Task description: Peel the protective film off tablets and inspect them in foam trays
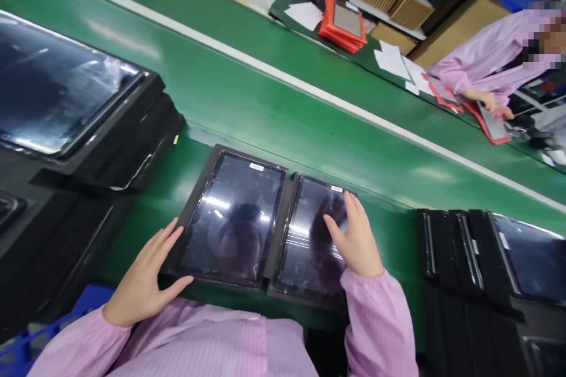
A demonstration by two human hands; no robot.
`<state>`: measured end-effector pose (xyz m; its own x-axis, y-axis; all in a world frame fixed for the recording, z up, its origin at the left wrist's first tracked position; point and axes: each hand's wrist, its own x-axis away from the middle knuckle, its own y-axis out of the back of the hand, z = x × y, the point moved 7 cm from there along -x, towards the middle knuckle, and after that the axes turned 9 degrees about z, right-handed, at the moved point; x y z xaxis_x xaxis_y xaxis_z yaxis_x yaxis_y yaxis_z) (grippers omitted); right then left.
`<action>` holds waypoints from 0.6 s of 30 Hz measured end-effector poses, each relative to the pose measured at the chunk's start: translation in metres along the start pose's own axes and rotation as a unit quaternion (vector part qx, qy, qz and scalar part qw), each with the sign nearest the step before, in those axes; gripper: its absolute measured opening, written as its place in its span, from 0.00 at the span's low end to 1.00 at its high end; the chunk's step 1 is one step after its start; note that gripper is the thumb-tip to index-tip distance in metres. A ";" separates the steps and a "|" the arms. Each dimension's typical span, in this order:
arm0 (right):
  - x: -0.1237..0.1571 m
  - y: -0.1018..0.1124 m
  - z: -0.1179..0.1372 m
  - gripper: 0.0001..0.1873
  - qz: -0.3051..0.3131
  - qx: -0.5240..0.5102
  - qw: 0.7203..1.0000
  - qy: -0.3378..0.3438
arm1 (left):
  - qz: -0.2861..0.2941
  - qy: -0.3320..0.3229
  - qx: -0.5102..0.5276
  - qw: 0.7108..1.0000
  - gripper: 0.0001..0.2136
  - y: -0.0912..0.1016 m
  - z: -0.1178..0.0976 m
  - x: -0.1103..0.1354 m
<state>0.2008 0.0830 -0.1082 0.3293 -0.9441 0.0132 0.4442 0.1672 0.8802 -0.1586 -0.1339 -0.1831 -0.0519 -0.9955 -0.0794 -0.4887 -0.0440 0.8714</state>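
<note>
Green conveyor belt (274, 112), red cases (344, 25) and white papers (392, 60) beyond it, left black stack (88, 112), right tablet row (486, 259).

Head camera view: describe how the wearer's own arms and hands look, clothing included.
Both hands are bare: the left hand and the right hand wear no gloves, and no ring or watch shows. Each arm is covered by a loose sleeve of pale pink-lilac cloth with fine stripes, the left sleeve and the right sleeve, gathered into a cuff at the wrist.
</note>
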 end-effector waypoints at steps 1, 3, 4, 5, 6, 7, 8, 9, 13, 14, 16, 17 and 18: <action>-0.021 -0.007 0.019 0.37 0.027 0.015 0.998 0.050 | -0.007 0.002 -0.012 1.000 0.41 0.000 -0.002 0.000; -0.058 -0.027 0.053 0.35 0.064 0.033 0.991 0.117 | -0.026 0.013 -0.032 0.999 0.42 0.001 -0.007 -0.002; -0.074 -0.037 0.066 0.33 0.071 0.037 0.988 0.135 | -0.037 0.015 -0.040 0.998 0.43 0.001 -0.010 -0.003; -0.087 -0.046 0.078 0.31 0.072 0.037 0.986 0.144 | -0.050 0.016 -0.044 0.998 0.44 0.001 -0.012 -0.004; -0.097 -0.054 0.086 0.28 0.073 0.034 0.986 0.149 | -0.064 0.013 -0.046 0.997 0.44 0.002 -0.014 -0.005; -0.105 -0.061 0.093 0.25 0.075 0.024 0.985 0.153 | -0.077 0.009 -0.046 0.996 0.44 0.004 -0.016 -0.006; -0.110 -0.067 0.098 0.22 0.079 0.010 0.984 0.159 | -0.088 0.006 -0.045 0.995 0.45 0.006 -0.017 -0.007; -0.113 -0.069 0.101 0.19 0.080 -0.006 0.983 0.167 | -0.098 0.004 -0.043 0.994 0.45 0.007 -0.018 -0.008; -0.113 -0.062 0.108 0.12 0.036 -0.052 0.979 0.193 | -0.110 0.004 -0.032 0.993 0.45 0.012 -0.018 -0.010; -0.110 -0.059 0.110 0.11 0.023 -0.056 0.978 0.200 | -0.110 0.005 -0.031 0.993 0.44 0.012 -0.018 -0.010; -0.104 -0.056 0.115 0.08 0.015 -0.068 0.972 0.223 | -0.112 0.005 -0.034 0.993 0.43 0.013 -0.018 -0.011; -0.101 -0.056 0.118 0.08 0.019 -0.081 0.968 0.236 | -0.115 0.004 -0.036 0.993 0.43 0.013 -0.018 -0.011; -0.098 -0.056 0.119 0.08 0.026 -0.099 0.964 0.247 | -0.117 0.003 -0.035 0.992 0.43 0.014 -0.018 -0.011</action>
<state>0.0444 0.1322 -0.1020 0.6892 -0.6917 -0.2158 0.5513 0.3073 0.7756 -0.1486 -0.1250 -0.1614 0.0616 -0.9576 -0.2813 -0.4246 -0.2802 0.8609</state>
